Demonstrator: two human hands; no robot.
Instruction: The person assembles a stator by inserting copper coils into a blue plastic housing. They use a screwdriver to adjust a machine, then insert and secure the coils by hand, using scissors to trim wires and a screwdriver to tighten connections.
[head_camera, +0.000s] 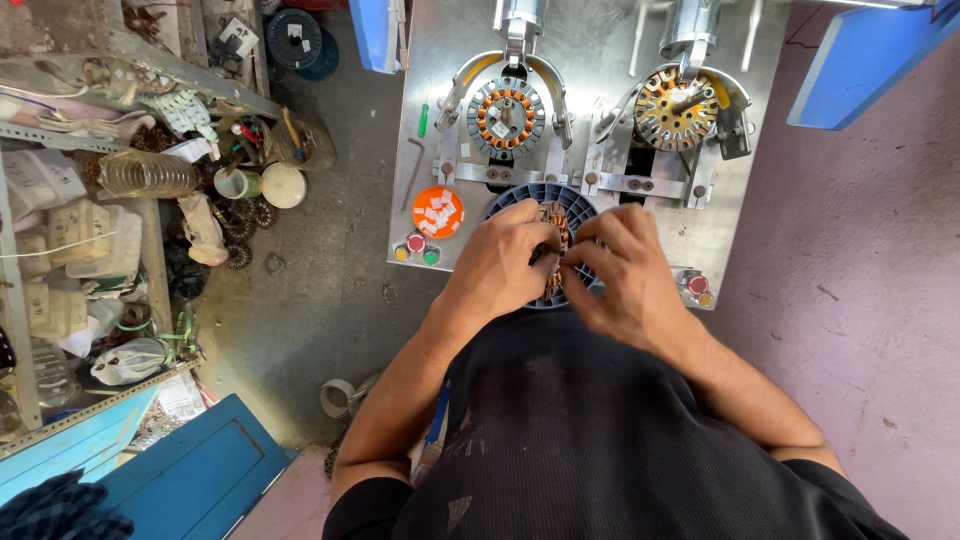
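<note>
Both hands meet over a round dark blue tray (520, 197) that sits at the near edge of a metal machine plate (590, 60). Between them is a small motor core (556, 240), a ring of grey metal teeth wound with copper-coloured wire; only a narrow strip of it shows between the fingers, so its full shape cannot be made out. The left hand (497, 265) curls around the core's left side, fingers bent and closed on it, thumb tucked toward the middle. The right hand (625, 275) grips the right side the same way, its fingertips pressed against the windings. The core sits just above the tray, near the tray's middle, held close to the person's chest. Beyond the tray, on the plate, two similar cores are clamped in round fixtures: a left core (506, 115) with orange windings on a grey ring, and a right core (677, 108) that looks more golden. Left of the tray lies an orange dish (438, 212) holding small white slips, with a few coloured buttons (416, 248) just below it. Right of the tray, at the plate's corner, sits a red button (697, 285).
</note>
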